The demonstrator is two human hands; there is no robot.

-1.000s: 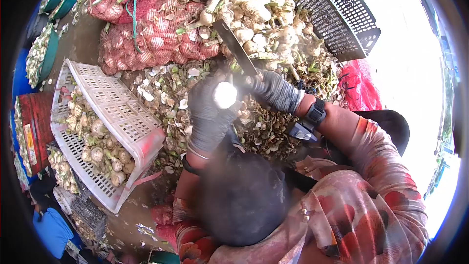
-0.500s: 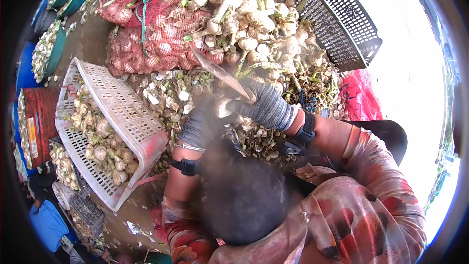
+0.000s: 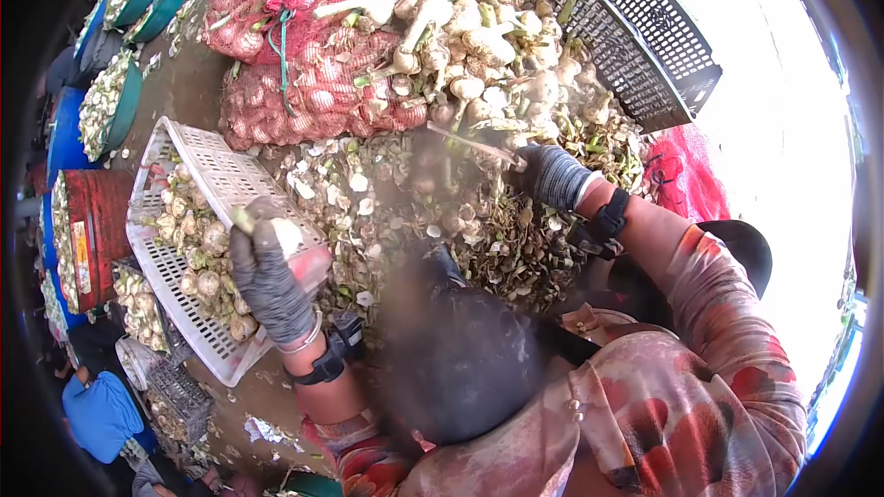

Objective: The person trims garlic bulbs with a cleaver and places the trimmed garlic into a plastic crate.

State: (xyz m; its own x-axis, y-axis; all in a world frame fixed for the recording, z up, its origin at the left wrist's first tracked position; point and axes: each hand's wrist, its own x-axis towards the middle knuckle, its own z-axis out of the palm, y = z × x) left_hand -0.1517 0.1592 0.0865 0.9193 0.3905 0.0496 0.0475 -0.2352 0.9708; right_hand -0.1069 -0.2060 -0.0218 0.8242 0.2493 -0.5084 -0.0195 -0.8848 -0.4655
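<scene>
My left hand [image 3: 267, 281], in a grey glove, is closed around a garlic bulb [image 3: 287, 237] with a short stem stub. It is over the near side of a tilted white plastic crate [image 3: 226, 175], which has many garlic bulbs [image 3: 207, 262] inside. On the other side, my gloved right hand [image 3: 552, 177] grips a knife [image 3: 479, 148], its blade pointing left and seen nearly edge-on. Beneath the knife lies a heap of peelings and trimmed scraps [image 3: 405, 202]. Beyond the heap is a pile of untrimmed garlic [image 3: 488, 41] with long stems.
Red mesh sacks of garlic [image 3: 313, 83] stand at the back left. A black crate [image 3: 635, 37] leans at the back right, near a pink mesh bag [image 3: 686, 175]. Teal tubs [image 3: 124, 106] and a red bin [image 3: 97, 230] line the left. A person in blue [image 3: 101, 416] is at lower left.
My hands have moved apart. The left one went left to the white crate with the garlic bulb; the right one shifted right with the knife, whose blade has turned. The view has shifted slightly.
</scene>
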